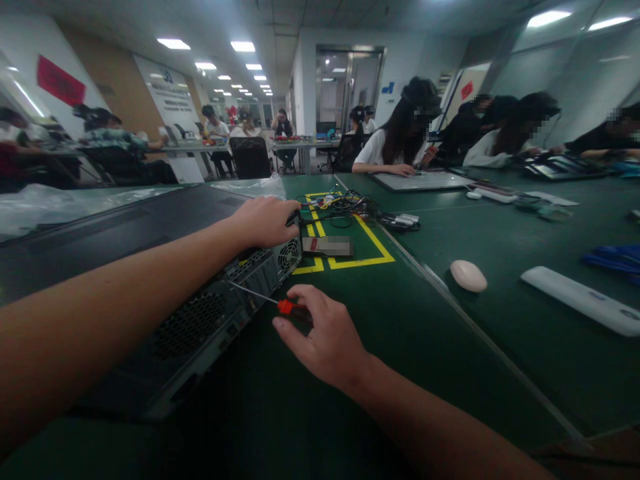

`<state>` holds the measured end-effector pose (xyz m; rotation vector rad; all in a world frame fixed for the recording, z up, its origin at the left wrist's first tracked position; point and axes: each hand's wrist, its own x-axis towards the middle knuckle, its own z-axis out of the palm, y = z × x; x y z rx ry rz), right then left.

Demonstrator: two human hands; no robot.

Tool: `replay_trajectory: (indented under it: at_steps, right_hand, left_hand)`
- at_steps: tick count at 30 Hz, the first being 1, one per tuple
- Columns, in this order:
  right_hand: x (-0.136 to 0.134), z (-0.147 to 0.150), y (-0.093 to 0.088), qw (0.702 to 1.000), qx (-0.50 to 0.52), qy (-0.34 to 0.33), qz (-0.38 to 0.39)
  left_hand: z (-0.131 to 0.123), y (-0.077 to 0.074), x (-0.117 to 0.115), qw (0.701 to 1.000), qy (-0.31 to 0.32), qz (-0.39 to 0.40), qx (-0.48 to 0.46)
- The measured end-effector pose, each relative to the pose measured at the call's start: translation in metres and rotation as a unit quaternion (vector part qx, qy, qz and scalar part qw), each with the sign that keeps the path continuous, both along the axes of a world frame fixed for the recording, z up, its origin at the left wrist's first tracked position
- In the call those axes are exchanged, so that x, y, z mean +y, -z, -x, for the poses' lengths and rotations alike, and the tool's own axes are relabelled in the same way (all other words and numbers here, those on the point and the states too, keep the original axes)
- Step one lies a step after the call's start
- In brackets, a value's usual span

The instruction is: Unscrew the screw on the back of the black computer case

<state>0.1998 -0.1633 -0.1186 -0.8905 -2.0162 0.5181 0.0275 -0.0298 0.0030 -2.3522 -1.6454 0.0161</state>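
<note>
A dark desktop computer case (150, 220) lies on its side on the green table, its rear panel facing me. My left hand (267, 221) lies on the far corner of the case, with its fingers curled down over the edge. A screwdriver (285, 306) with an orange-red and dark handle is gripped in my right hand (327, 333). Its thin shaft slants up to the left, and the tip is at the rear panel near the upper edge. Whether a screw sits at the tip cannot be made out. Part of the case is hidden behind my left forearm.
Beyond the case lie tangled cables (350, 203) and a small flat box (327, 246) near yellow tape (360, 262). To the right are a pale computer mouse (469, 275), a long white bar (580, 300) and blue cables (615, 260). Other people sit across the table.
</note>
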Motion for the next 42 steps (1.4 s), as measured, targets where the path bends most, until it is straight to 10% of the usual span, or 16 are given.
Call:
replay_trajectory:
  at_steps: [42]
  right_hand:
    - [0.0,0.0,-0.001,1.0,-0.015,0.011,-0.008]
  left_hand:
    - [-0.001,-0.003,-0.003,1.0,-0.001,0.007,-0.007]
